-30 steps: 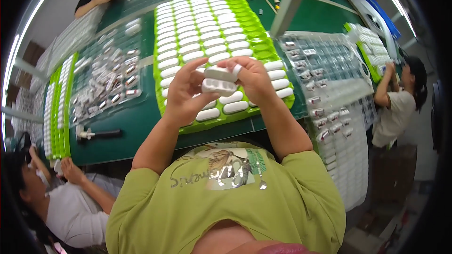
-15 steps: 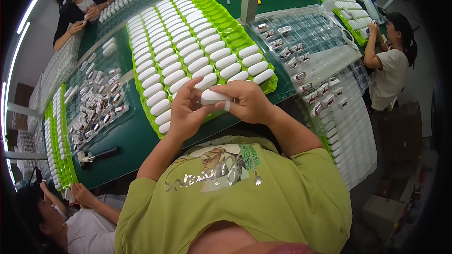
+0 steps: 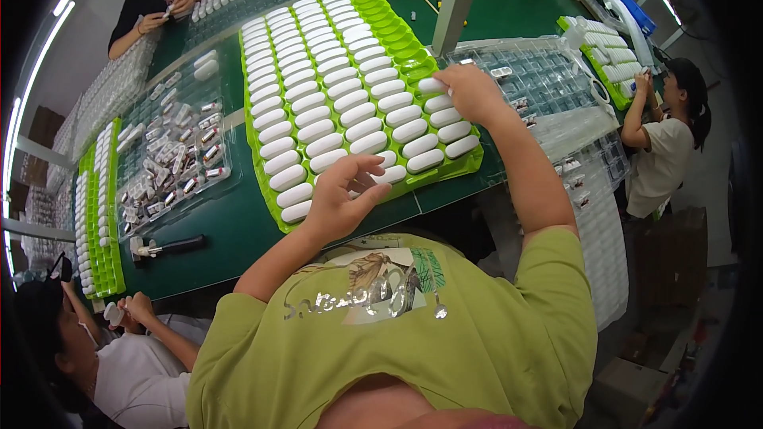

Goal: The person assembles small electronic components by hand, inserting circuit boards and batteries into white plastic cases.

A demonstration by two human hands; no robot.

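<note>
A bright green moulded tray (image 3: 395,32) lies in front of me, with rows of white oval plastic cases (image 3: 318,128) in its hollows. My right hand (image 3: 474,94) is at the right-hand column, its fingers closed on the end of one white oval case (image 3: 431,86). That case sits over the topmost filled place of the column; I cannot tell if it rests fully in its hollow. Over the tray's near edge hovers my left hand (image 3: 346,197), holding nothing, fingers loosely bent and apart. It hides part of the cases beneath it.
To the left, a clear tray (image 3: 226,179) holds many small parts, with a black-handled tool (image 3: 171,246) nearer me. Clear compartment trays (image 3: 548,59) lie right of a metal post (image 3: 458,4). Co-workers sit at the far left, near left and right, beside other green trays (image 3: 111,262).
My hands have parted. The right carried the white case from in front of me, forward and right, to the right-hand column. The left stayed near the tray's front edge. The view shifted slightly.
</note>
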